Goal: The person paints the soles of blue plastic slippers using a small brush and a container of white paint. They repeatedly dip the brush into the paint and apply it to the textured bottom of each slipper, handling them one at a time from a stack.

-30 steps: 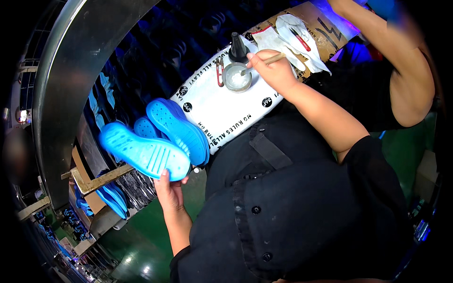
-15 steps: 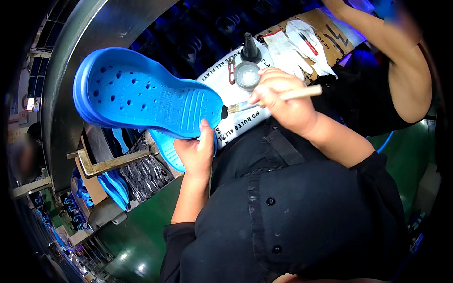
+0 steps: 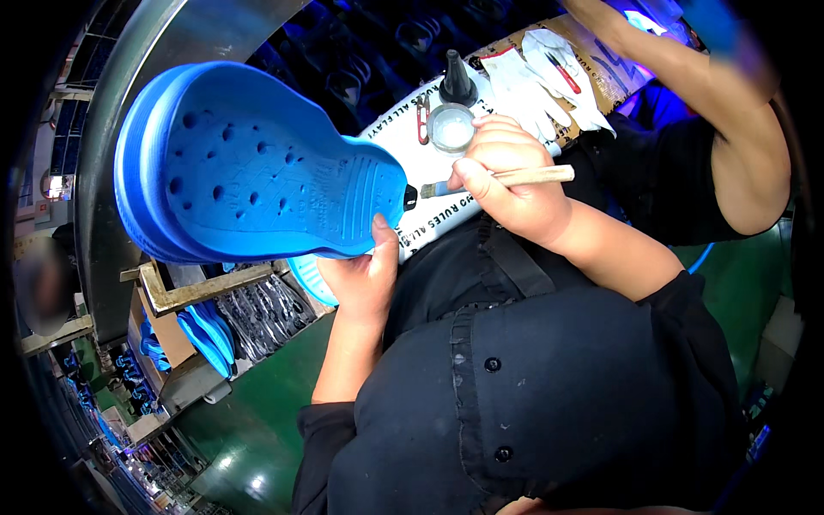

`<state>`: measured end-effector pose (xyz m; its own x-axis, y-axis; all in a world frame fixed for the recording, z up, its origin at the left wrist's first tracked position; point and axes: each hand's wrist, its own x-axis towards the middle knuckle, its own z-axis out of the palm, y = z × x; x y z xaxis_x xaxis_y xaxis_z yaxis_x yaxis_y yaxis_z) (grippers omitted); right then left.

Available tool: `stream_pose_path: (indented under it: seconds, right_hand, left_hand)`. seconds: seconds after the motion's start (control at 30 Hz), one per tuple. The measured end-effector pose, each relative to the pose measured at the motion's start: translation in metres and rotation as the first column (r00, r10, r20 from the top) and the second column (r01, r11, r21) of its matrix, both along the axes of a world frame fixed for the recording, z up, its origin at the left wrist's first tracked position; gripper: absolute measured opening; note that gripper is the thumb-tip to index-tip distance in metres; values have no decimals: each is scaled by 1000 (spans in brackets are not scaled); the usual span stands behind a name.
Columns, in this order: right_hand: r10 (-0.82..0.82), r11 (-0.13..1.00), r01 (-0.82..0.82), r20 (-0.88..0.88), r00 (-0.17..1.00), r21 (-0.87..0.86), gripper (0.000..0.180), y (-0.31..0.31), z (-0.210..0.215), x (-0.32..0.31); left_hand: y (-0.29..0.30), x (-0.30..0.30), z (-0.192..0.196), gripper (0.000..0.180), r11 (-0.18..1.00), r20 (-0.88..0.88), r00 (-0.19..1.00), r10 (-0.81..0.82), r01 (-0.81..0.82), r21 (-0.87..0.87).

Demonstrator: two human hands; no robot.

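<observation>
Your left hand [image 3: 365, 283] grips the blue sole [image 3: 257, 167] at its heel, raised over the bench's left edge. Your right hand [image 3: 515, 184] is closed around a brush [image 3: 502, 178], bristles at the heel, beside the glue cup [image 3: 452, 127].

We see a matt blue foam sole [image 3: 257, 163], its face ribbed at the heel and pitted with round holes. Our brush [image 3: 506, 178] has a pale, bare wooden handle. The small cup [image 3: 451, 127] looks like shiny metal. White cloth gloves [image 3: 541, 77] lie on brown cardboard [image 3: 601, 69]. Our shirt [image 3: 549, 386] is dull black fabric; the floor [image 3: 257, 421] is glossy green.
</observation>
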<state>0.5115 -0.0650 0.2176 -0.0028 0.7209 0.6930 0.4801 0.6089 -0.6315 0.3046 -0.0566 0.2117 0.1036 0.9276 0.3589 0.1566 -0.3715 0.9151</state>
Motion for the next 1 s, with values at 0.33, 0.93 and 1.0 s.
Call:
stream_pose_path:
  seconds: [0.33,0.93,1.0]
  right_hand:
    - [41,999,-39,49,998,-35,16,3,2,-1]
    - [101,995,-101,1,995,18,15,-1,4,-8]
    - [111,993,-113,50,993,44,15,-1,5,-10]
  left_hand:
    - [-1,-4,-6,19,1000,-28,999,-25,25,14]
    - [0,1,-15,23,994,24,999,30,-33,107]
    - [0,4,-13,23,992,54,998,39,-45,116]
